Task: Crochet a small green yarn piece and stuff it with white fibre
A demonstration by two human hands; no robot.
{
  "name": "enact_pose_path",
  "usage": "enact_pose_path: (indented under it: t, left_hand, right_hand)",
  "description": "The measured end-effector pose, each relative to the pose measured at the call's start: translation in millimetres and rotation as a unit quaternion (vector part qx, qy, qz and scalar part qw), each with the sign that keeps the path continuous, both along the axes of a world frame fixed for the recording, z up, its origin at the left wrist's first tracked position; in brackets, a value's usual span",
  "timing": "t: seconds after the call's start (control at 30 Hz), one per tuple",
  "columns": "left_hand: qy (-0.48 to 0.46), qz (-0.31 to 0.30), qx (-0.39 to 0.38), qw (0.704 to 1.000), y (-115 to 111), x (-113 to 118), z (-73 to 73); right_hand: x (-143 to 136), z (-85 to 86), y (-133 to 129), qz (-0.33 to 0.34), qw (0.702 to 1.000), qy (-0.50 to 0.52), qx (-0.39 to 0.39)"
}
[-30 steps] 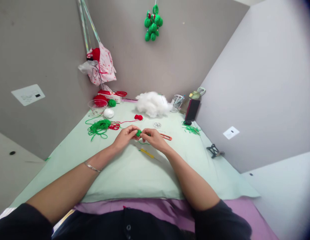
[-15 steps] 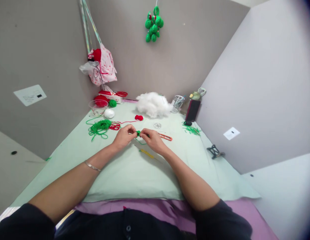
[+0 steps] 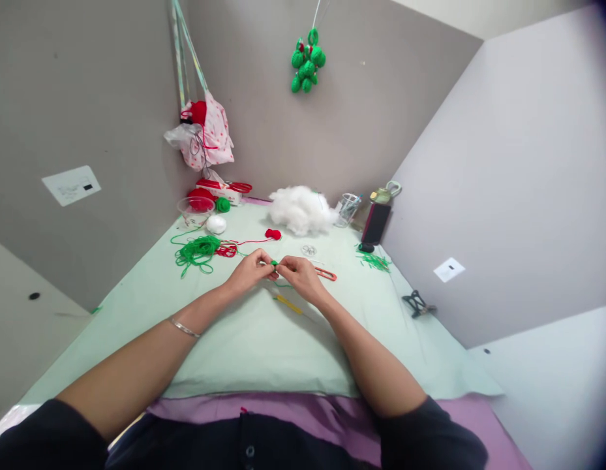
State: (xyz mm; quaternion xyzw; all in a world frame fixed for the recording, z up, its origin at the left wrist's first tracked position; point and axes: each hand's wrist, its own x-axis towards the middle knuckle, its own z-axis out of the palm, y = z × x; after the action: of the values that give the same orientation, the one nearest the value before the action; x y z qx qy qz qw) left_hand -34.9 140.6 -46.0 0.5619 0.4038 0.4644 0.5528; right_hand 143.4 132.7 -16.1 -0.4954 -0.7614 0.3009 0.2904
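A small green crochet piece [image 3: 274,264] is pinched between my two hands above the middle of the table, mostly covered by fingers. My left hand [image 3: 251,271] is closed on its left side, and my right hand [image 3: 299,274] grips it from the right with thumb and fingertips. A green yarn tail hangs just below the hands. Nearer to me lies a crochet hook with a yellow handle [image 3: 289,304]. Just beyond my right hand is an orange cutter [image 3: 326,274]. To the left sits a loose heap of green yarn [image 3: 197,253].
White stuffing [image 3: 303,210] sits at the back, beside a clear cup [image 3: 348,209]. A small red crochet piece [image 3: 272,234] lies before it. Green yarn snippets [image 3: 376,262] and a dark phone-like slab [image 3: 376,224] are at right. A clear bowl [image 3: 196,210] and white ball [image 3: 216,224] stand left.
The view has shifted slightly, so the whole scene sits a little lower. My fingers have closed further over the green piece, and less of it shows.
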Motion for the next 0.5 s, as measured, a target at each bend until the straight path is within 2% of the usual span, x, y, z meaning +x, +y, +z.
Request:
enact_pose_path:
  t: [0.1, 0.17, 0.37, 0.5]
  left_hand:
    - [0.038, -0.01, 0.0, 0.999, 3.9, -2.9, -7.1]
    - [0.072, -0.009, 0.006, 0.997, 6.4, -4.8, -12.0]
    - [0.159, 0.004, 0.053, 0.986, 3.9, -6.2, -18.1]
    - [0.176, 0.02, 0.095, 0.98, -0.8, -3.8, -17.1]
  right_hand:
    - [10.6, 4.7, 5.7, 0.018, 1.0, -0.01, 0.005]
    - [22.3, 12.0, 15.9, 0.003, 1.0, -0.019, 0.021]
    - [52.8, 35.7, 75.9, -0.112, 0.987, -0.097, 0.064]
    - [46.5, 34.5, 118.3, -0.174, 0.969, -0.155, 0.078]
